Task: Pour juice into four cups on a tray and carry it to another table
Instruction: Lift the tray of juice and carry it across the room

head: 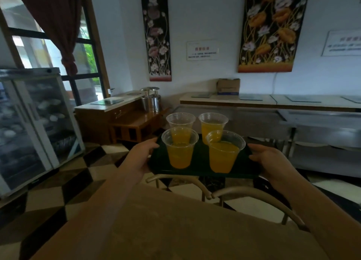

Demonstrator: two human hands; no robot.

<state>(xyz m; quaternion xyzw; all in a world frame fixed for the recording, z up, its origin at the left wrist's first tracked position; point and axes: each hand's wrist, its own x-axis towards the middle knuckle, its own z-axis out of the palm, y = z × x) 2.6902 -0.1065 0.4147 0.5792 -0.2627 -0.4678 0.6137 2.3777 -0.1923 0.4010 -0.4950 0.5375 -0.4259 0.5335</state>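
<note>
A dark green tray hangs in the air in front of me, held level at both short ends. My left hand grips its left edge and my right hand grips its right edge. On it stand several clear plastic cups of orange juice: near left cup, near right cup, far left cup, far right cup. All are upright. The juice in the near right cup slopes a little.
A brown table lies just below me, with two curved chair backs beyond it. A glass-door cabinet stands left, a wooden counter with a steel pot behind, and long steel tables along the right wall.
</note>
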